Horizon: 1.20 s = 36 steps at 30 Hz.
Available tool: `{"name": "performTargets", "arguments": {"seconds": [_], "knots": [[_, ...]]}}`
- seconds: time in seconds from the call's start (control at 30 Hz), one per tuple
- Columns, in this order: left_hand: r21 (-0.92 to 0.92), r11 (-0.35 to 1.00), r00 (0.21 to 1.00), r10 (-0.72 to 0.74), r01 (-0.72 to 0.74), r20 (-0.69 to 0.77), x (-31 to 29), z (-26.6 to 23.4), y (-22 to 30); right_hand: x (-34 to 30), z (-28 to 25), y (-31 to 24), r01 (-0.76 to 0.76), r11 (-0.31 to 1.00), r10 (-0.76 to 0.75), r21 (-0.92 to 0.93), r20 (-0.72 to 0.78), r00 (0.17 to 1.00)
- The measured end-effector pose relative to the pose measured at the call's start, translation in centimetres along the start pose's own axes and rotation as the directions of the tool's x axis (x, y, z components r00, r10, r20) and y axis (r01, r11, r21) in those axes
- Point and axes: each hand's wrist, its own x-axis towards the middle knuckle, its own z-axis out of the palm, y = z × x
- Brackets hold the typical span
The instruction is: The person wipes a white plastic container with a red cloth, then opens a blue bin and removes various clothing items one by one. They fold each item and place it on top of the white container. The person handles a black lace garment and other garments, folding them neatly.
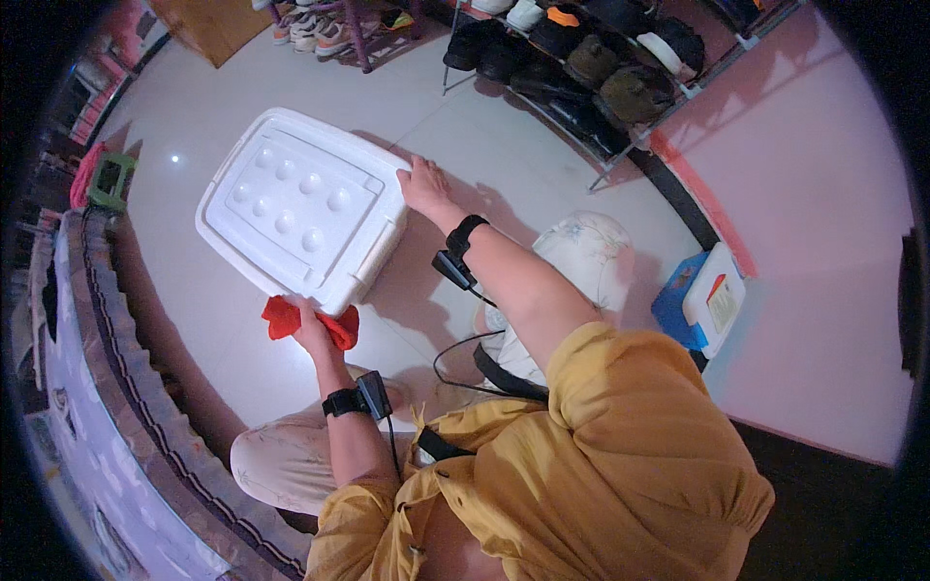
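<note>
Box (315, 261), white and with a lid, is in front of the person over the pale floor (165, 261); whether it rests flat or is raised a little, I cannot tell. Its top shows a raised panel with two rows of round dimples. The left hand (310, 334) is at the near corner, closed around a bunched red cloth (281, 317) and against the rim, the cloth sticking out on both sides of it. The right hand (426, 187) grips the corner at the right, fingers bent over the edge. A black band (341, 401) with a small device circles each wrist. Left of the box runs a bed (92, 310) with a ruffled cover; beyond its end is a green stool (114, 180). A shoe rack (748, 42) stands at upper right, and a blue and white container (715, 298) by the pink wall (833, 290)
</note>
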Motion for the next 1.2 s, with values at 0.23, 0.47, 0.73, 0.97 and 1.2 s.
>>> {"name": "performTargets", "arguments": {"seconds": [0.23,0.47,0.73,0.97,1.2], "knots": [[-0.006,0.996,0.980,-0.086,0.088,0.178,0.0,3.9,-1.2,-2.1,-6.6,-4.5,0.193,0.973,-0.178,0.128,-0.120,0.977],[-0.069,0.888,0.764,-0.348,0.454,0.543,-1.0,6.9,-3.2,-5.6,-24.2,-3.4,0.283,0.775,-0.189,0.565,-0.221,0.957],[0.138,0.823,0.549,-0.481,0.550,0.683,-0.1,9.6,-4.0,-21.3,-32.5,22.0,0.455,-0.016,0.689,0.890,-0.320,0.651],[0.262,0.809,0.448,-0.526,0.526,0.723,0.3,9.1,-3.5,-35.6,-23.0,38.3,0.340,0.009,0.989,0.940,-0.059,0.138],[0.287,0.844,0.504,-0.508,0.454,0.698,-1.6,8.3,-3.1,-36.7,-24.2,40.2,0.376,0.238,0.924,0.895,-0.328,0.194]]}}
